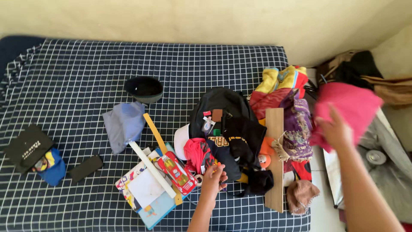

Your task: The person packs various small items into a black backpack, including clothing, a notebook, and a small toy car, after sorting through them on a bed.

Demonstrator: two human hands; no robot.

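My right hand (337, 131) is raised at the right of the bed, gripping a bright pink cloth (349, 107) that is blurred by motion. My left hand (213, 180) rests with fingers spread on the pile of clothes in the middle, touching a dark garment (223, 157) beside a red cloth (196, 154). Just left of that hand lies a red toy-car case (177, 172). A black backpack (221, 105) sits behind the pile.
The bed has a navy checked sheet (77, 86). On it lie a black cap (145, 89), a blue-grey cloth (123, 124), a white stick (151, 168), a wooden plank (274, 159), colourful clothes (283, 86), a brown knitted hat (299, 195), a dark phone (86, 168).
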